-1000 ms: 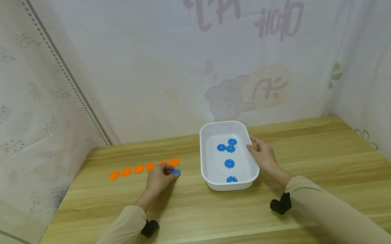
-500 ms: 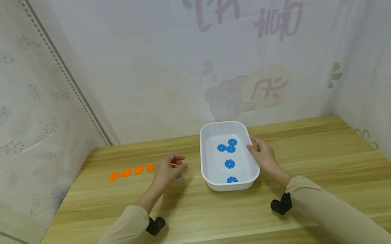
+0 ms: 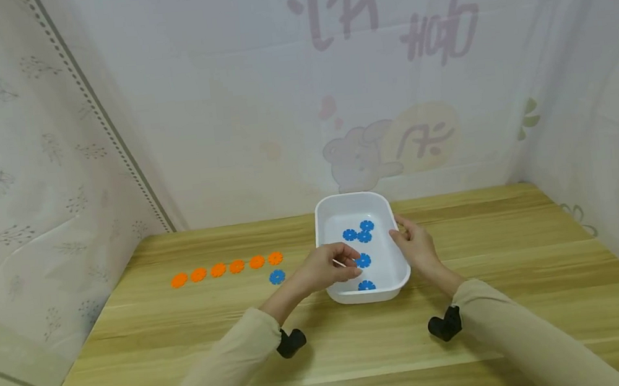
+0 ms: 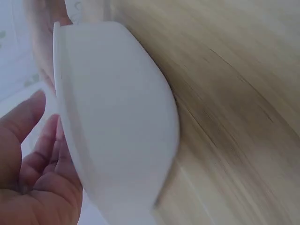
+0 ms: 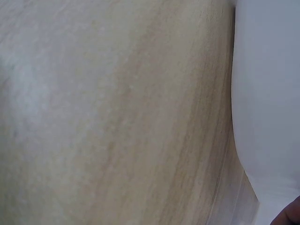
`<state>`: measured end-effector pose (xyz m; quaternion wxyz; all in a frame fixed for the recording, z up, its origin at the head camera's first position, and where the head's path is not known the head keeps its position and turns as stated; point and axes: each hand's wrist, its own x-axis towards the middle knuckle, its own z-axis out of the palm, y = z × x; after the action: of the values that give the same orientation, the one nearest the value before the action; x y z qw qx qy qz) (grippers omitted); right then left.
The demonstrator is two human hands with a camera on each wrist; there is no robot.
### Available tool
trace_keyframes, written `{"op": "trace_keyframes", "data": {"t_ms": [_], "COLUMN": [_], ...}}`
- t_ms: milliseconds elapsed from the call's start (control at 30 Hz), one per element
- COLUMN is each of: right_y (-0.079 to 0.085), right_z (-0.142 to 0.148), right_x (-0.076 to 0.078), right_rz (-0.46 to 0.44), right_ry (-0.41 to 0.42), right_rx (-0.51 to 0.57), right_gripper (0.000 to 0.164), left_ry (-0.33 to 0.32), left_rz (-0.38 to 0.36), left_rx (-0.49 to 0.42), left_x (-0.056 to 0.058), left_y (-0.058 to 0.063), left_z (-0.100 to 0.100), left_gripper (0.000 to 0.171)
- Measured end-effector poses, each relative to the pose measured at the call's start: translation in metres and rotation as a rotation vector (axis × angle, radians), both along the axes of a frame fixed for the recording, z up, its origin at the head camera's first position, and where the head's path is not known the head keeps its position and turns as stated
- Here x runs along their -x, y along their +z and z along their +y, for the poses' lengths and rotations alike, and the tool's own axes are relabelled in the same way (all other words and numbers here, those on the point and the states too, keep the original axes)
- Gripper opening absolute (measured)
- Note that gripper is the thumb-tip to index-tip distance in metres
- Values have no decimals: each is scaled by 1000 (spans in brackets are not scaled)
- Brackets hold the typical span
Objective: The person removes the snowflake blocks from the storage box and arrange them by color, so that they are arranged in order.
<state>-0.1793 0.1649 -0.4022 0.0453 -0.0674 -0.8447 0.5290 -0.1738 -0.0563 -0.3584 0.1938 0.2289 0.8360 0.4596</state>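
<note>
In the head view, my left hand (image 3: pixel 330 265) is over the near left side of a white plastic tub (image 3: pixel 364 297), thumb and fingers apart with nothing between them. The left wrist view shows its fingers partly behind the tub's rim. Several blue notched building discs (image 3: pixel 363 260) lie inside the tub, one beside my fingertips. My right hand (image 3: pixel 416 246) grips the tub's right rim, thumb over the edge; in the right wrist view only a fingertip shows. On the table to the left, a single blue disc (image 3: pixel 277 277) lies below the right end of a row of orange discs (image 3: pixel 218 270).
The wooden table (image 3: pixel 315 366) runs back to a pale printed cloth (image 3: pixel 234 113). Similar cloth hangs at both sides. Black wrist mounts (image 3: pixel 291 342) stick out from both sleeves.
My left hand let go of a blue disc below the orange row, then moved right to over the tub. My right hand stayed on the rim.
</note>
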Motion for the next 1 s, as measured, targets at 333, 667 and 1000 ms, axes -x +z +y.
{"op": "trace_keyframes", "data": {"t_ms": [333,667,1000], "right_y": [1,0,-1], "right_z": [-1,0,-1], "right_x": [-1,0,0], "right_rz": [6,2,-5], "right_ry": [10,1,4], "right_rx": [2,-5,-11], "right_gripper": [47,48,48], "left_ry": [-91,-73,-96], "left_rz": [-44,-20,94], "left_rx": [196,305,455], "left_x": [5,13,13], "left_y": [-4,-15,-23], "left_z": [23,33,37], "left_gripper": [21,20,16]}}
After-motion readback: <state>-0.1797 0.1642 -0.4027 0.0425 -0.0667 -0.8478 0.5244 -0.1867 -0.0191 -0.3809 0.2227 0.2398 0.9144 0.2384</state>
